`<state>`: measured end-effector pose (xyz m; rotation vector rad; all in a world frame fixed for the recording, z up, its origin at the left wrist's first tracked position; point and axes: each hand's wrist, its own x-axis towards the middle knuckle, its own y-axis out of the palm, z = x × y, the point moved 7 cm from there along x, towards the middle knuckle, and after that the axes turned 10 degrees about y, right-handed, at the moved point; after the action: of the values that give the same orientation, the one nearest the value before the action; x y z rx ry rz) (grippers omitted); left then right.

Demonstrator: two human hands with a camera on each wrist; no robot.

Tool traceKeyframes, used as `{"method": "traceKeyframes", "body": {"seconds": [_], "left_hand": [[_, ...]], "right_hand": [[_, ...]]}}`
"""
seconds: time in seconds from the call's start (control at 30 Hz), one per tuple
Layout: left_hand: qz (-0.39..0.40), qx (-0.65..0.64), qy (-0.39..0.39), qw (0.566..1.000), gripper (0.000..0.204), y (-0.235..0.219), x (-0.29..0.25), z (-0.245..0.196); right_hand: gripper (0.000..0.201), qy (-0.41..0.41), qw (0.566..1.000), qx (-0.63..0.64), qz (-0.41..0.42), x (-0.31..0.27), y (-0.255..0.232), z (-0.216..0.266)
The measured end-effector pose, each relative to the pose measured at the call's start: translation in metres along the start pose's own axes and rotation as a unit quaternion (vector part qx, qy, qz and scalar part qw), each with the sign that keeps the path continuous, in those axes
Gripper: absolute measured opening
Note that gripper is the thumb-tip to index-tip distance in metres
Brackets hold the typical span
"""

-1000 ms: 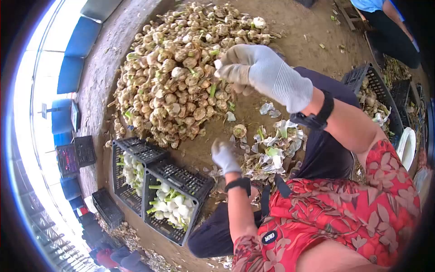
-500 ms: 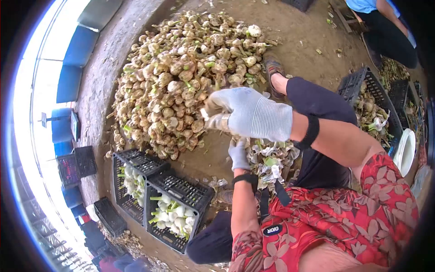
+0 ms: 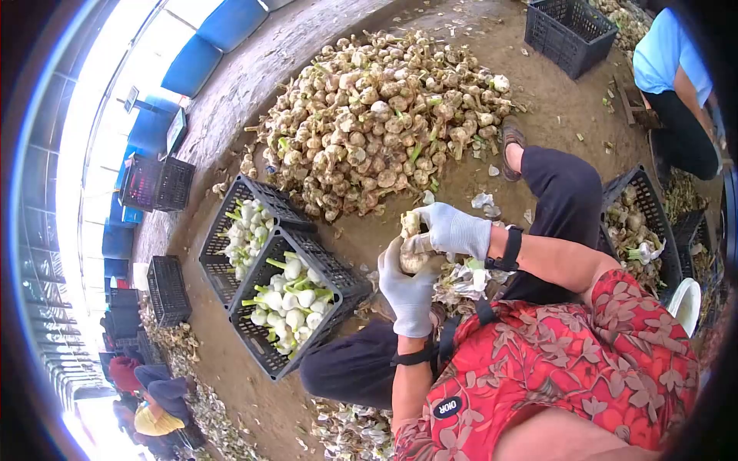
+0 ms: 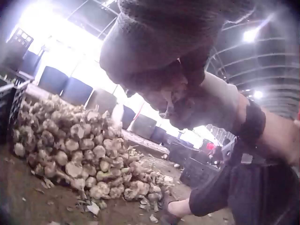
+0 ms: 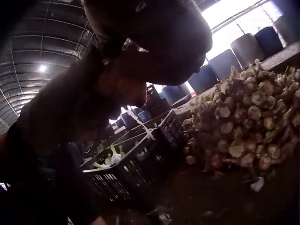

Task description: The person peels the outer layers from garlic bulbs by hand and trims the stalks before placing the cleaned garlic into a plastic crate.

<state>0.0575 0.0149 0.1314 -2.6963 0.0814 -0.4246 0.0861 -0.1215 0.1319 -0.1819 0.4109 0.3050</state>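
In the head view, a garlic bulb [image 3: 413, 262] with dirty outer skin is held between two gloved hands in front of the knees. My left hand [image 3: 406, 296] curls its fingers round the bulb from below. At its stem end [image 3: 410, 224], my right hand [image 3: 455, 232] grips with thumb and fingers. Loose peeled skins [image 3: 463, 281] lie on the ground just beneath. The wrist views show dark gloves close up, and the bulb is mostly hidden there.
A large heap of unpeeled garlic [image 3: 377, 123] lies ahead. Two black crates stand at the left; the nearer crate [image 3: 244, 313] holds white garlic [image 3: 290, 311]. Another crate [image 3: 667, 219] with garlic is at the right. A person in blue [image 3: 667, 58] works at the far right.
My right hand, earlier out over the heap with a small white piece at its fingertips, has come back to the bulb beside my left hand. The head view has turned, showing more at left.
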Motion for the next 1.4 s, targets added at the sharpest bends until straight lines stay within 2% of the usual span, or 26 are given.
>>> {"method": "traceKeyframes", "body": {"seconds": [0.1, 0.13, 0.17, 0.2, 0.27, 0.33, 0.43, 0.47, 0.53, 0.57, 0.6, 0.63, 0.67, 0.7, 0.77, 0.8, 0.9, 0.93, 1.03, 1.13, 1.2, 1.23, 1.27, 1.3, 1.37, 1.4], "left_hand": [[-0.012, -0.116, -0.08, 0.99, 0.057, -0.005, -0.014, 0.016], [-0.009, -0.151, -0.108, 0.983, 0.056, -0.007, -0.015, 0.016], [-0.005, -0.185, -0.134, 0.974, 0.056, -0.008, -0.015, 0.013], [-0.005, -0.287, -0.191, 0.939, 0.057, -0.007, -0.021, 0.008], [-0.021, -0.307, -0.147, 0.94, 0.058, -0.006, -0.02, 0.004], [-0.023, -0.321, -0.116, 0.94, 0.058, -0.004, -0.019, 0.004], [-0.016, -0.237, -0.115, 0.964, 0.066, -0.004, -0.02, -0.003], [-0.02, -0.162, -0.065, 0.984, 0.066, -0.008, -0.017, -0.007], [-0.025, -0.008, 0.033, 0.999, 0.066, -0.012, -0.014, -0.015], [-0.024, 0.013, 0.043, 0.999, 0.065, -0.011, -0.015, -0.018], [-0.023, 0.032, 0.054, 0.998, 0.065, -0.011, -0.014, -0.023], [-0.023, 0.051, 0.066, 0.996, 0.065, -0.01, -0.013, -0.027], [-0.027, 0.083, 0.083, 0.993, 0.065, -0.01, -0.013, -0.031], [-0.027, 0.027, 0.047, 0.998, 0.065, -0.01, -0.013, -0.024], [-0.028, -0.083, -0.029, 0.996, 0.064, -0.008, -0.017, -0.005], [-0.031, -0.137, -0.043, 0.989, 0.063, -0.007, -0.018, -0.001], [-0.041, -0.281, -0.13, 0.95, 0.063, 0.001, -0.025, 0.007], [-0.036, -0.233, -0.096, 0.967, 0.065, 0.0, -0.022, 0.001], [-0.014, -0.057, 0.009, 0.998, 0.066, -0.006, -0.014, -0.02], [-0.004, 0.136, 0.142, 0.981, 0.059, -0.005, -0.011, -0.046], [0.0, -0.079, -0.017, 0.997, 0.055, 0.002, -0.014, -0.02], [0.002, -0.185, -0.099, 0.978, 0.054, 0.008, -0.018, -0.009], [0.011, -0.356, -0.204, 0.912, 0.058, 0.015, -0.018, -0.021], [0.069, -0.427, -0.217, 0.875, 0.061, 0.022, -0.02, -0.006], [0.037, -0.591, -0.224, 0.774, 0.071, 0.037, -0.035, 0.017], [0.035, -0.592, -0.216, 0.776, 0.062, 0.04, -0.038, 0.027]], "right_hand": [[0.023, -0.005, 0.988, 0.135, 0.081, -0.003, 0.011, -0.006], [0.023, -0.049, 0.979, 0.163, 0.109, 0.001, 0.016, -0.006], [0.023, -0.032, 0.982, 0.153, 0.109, 0.001, 0.014, -0.014], [0.024, -0.015, 0.984, 0.143, 0.109, 0.0, 0.011, -0.02], [0.03, 0.029, 0.986, 0.137, 0.095, -0.016, 0.008, -0.009], [0.029, -0.013, 0.994, 0.092, 0.055, -0.012, 0.005, -0.013], [0.03, -0.055, 0.998, 0.014, 0.034, -0.012, -0.001, -0.014], [0.031, -0.065, 0.997, -0.013, 0.034, -0.014, -0.002, -0.012], [0.034, -0.029, 0.994, 0.076, 0.071, -0.021, 0.002, -0.009], [0.035, -0.01, 0.989, 0.121, 0.087, -0.025, 0.004, -0.007], [0.039, -0.09, 0.992, 0.062, 0.06, -0.022, 0.005, -0.003], [0.037, -0.073, 0.996, 0.025, 0.033, -0.021, 0.006, -0.003], [0.036, -0.076, 0.994, 0.078, 0.023, -0.015, 0.009, -0.015], [0.036, -0.078, 0.988, 0.13, 0.015, -0.008, 0.011, -0.026], [0.033, -0.026, 0.987, 0.153, 0.045, -0.022, 0.006, -0.017], [0.032, 0.001, 0.985, 0.163, 0.06, -0.028, 0.004, -0.014], [0.032, 0.0, 0.978, 0.187, 0.095, -0.033, -0.001, -0.012], [0.036, 0.01, 0.986, 0.148, 0.079, -0.034, -0.004, -0.01], [0.035, -0.093, 0.995, -0.001, -0.029, -0.028, -0.012, -0.008], [0.029, -0.177, 0.949, -0.188, -0.178, -0.04, -0.015, 0.005], [0.023, -0.172, 0.957, -0.145, -0.183, -0.038, -0.015, 0.0], [0.019, -0.169, 0.96, -0.123, -0.185, -0.037, -0.015, -0.003], [0.019, -0.192, 0.948, -0.146, -0.208, -0.037, -0.014, -0.001], [0.02, -0.217, 0.933, -0.168, -0.231, -0.037, -0.013, 0.001], [0.019, -0.249, 0.91, -0.203, -0.262, -0.04, -0.012, 0.005], [0.019, -0.257, 0.903, -0.216, -0.27, -0.041, -0.012, 0.007]]}}
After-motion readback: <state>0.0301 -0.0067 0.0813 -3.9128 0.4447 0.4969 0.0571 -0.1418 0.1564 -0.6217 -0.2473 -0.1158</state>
